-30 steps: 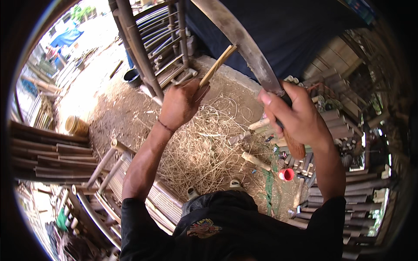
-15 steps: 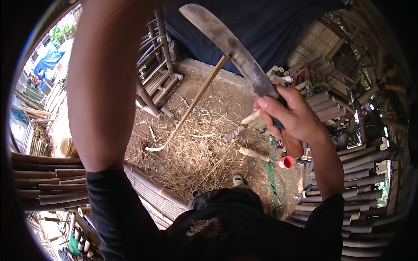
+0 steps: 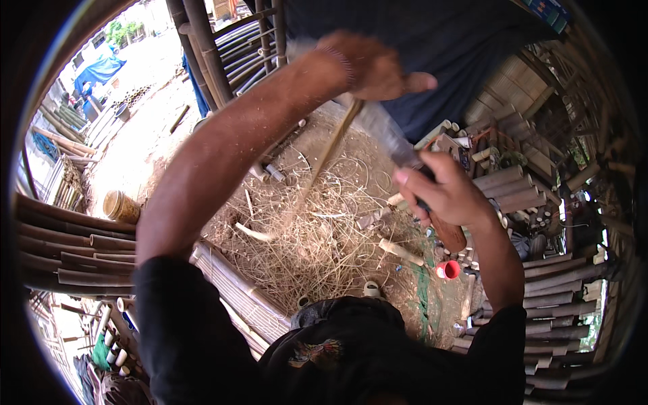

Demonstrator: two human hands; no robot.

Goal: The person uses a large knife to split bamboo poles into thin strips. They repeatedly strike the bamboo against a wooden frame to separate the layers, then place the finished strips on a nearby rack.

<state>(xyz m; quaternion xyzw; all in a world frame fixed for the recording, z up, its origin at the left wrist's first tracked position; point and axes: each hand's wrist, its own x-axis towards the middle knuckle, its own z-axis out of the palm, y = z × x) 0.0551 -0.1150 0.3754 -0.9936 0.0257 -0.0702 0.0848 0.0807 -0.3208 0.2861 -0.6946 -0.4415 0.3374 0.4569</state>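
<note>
My right hand (image 3: 447,190) is closed around the dark and brown wooden handle (image 3: 447,234) of a large knife. Its broad curved blade (image 3: 386,129) slants up to the left, smeared by motion. Across the blade's upper part lies my left hand (image 3: 378,67), thumb stretched to the right. The fingers of that hand are hidden and blurred, so their grip does not show. A long thin bamboo strip (image 3: 332,148) runs from the blade's edge, just below my left hand, down toward the floor. Its pale lower end (image 3: 254,233) bends to the left.
Tangled bamboo shavings (image 3: 310,250) cover the ground before my feet. A red cup (image 3: 447,270) stands right of them, near a short bamboo piece (image 3: 401,252). Bamboo poles (image 3: 77,250) are stacked at left, with more split lengths (image 3: 560,317) at right. A dark cloth (image 3: 432,40) hangs ahead.
My left hand has come into view and moved across the blade, its forearm swinging to the right. The right hand still grips the knife; the strip has shifted slightly right.
</note>
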